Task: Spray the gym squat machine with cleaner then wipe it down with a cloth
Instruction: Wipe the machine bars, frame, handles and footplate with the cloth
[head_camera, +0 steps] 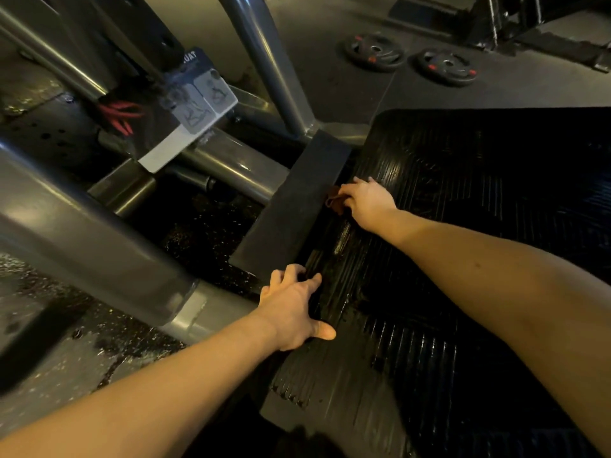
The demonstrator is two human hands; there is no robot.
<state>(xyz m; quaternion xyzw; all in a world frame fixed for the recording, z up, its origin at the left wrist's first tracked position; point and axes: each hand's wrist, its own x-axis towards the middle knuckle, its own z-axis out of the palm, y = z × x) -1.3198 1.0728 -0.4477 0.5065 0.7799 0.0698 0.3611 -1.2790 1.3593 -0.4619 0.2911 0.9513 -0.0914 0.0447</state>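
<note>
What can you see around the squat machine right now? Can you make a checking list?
Surface: black ribbed footplate, shiny and wet-looking near the hands.
Job's things: small brown cloth at the footplate's edge beside the black pad; no spray bottle seen.
Clutter: two weight plates lying on the floor.
Hands: right hand closed on the cloth; left hand spread flat, bracing on the footplate's edge.
Cables: red cords bunched under the grey frame.
Surroundings: instruction sticker, speckled floor.
</note>
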